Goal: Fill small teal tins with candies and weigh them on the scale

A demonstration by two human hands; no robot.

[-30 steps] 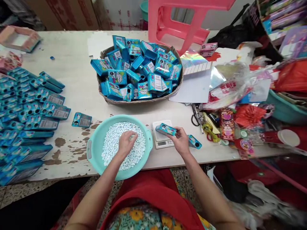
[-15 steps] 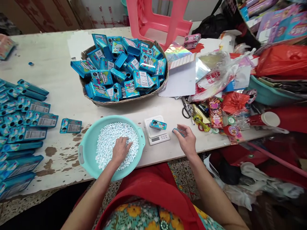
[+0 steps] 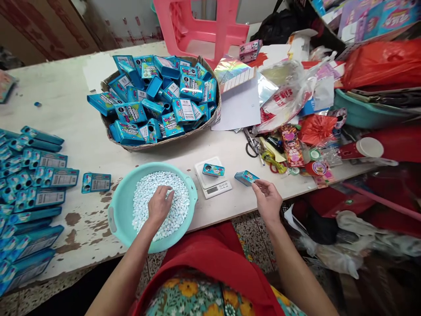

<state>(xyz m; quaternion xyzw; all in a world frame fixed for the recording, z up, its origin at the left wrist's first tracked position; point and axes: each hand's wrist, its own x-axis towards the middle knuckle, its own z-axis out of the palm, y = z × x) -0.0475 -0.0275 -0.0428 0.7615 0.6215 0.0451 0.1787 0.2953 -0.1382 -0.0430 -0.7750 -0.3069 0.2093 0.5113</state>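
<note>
Small white candies (image 3: pixel 179 215) fill much of a mint-green basin (image 3: pixel 121 219). Among them, my left hand (image 3: pixel 159 205) has its fingers curled down and closed on candies; the palm hides how many. On a small white kitchen scale (image 3: pixel 219 189) lies a blue candy box (image 3: pixel 213 170) with a dark round hole at one end. To the right of the scale, my right hand (image 3: pixel 269 199) pinches the near right end of another blue candy box (image 3: pixel 245 177), which slants low over the table.
A cardboard tray (image 3: pixel 131 148) heaped with blue boxes stands behind the basin. More blue boxes (image 3: pixel 36 180) stand in rows at left, one box (image 3: pixel 96 182) apart. Scissors (image 3: pixel 251 148), wrappers and bags crowd the right; a pink stool (image 3: pixel 204 37) is at the back.
My right hand has shifted right and its box shows more fully beyond the fingertips. My left hand has lifted slightly among the candies, fingers drawn in. The view has turned slightly.
</note>
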